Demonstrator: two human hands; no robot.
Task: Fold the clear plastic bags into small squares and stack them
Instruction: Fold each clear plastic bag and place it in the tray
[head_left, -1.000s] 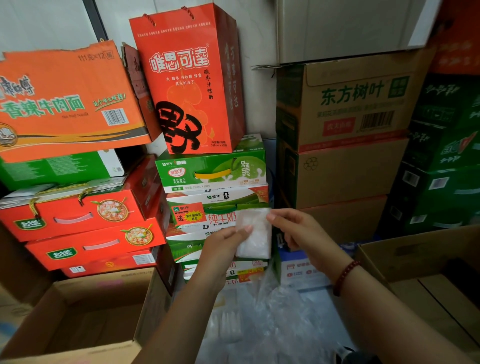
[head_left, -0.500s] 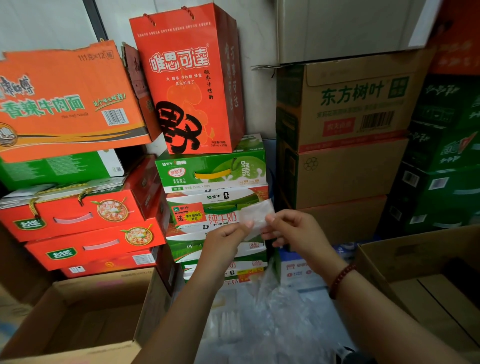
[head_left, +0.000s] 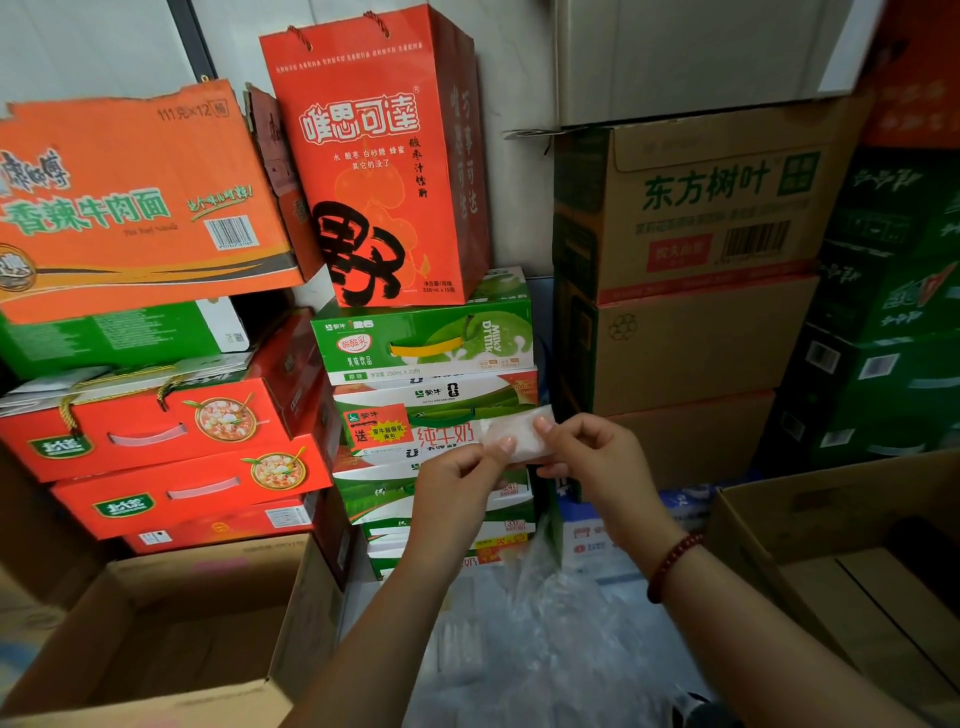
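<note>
Pinched in both grips, left hand (head_left: 457, 480) and right hand (head_left: 592, 457): cloudy, crinkled folded bag (head_left: 511, 434), now a narrower, flatter strip than before.

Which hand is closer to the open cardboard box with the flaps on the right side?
Right. The right hand, pinching the folded plastic bag, is on the same side as that box; the left hand holds the bag's other edge, farther away.

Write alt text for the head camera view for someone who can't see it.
Two hands, the left hand and right hand, pinch a small folded clear plastic bag between them at chest height. Loose clear plastic lies below, with stacked drink cartons behind and open cardboard boxes on both sides.
</note>
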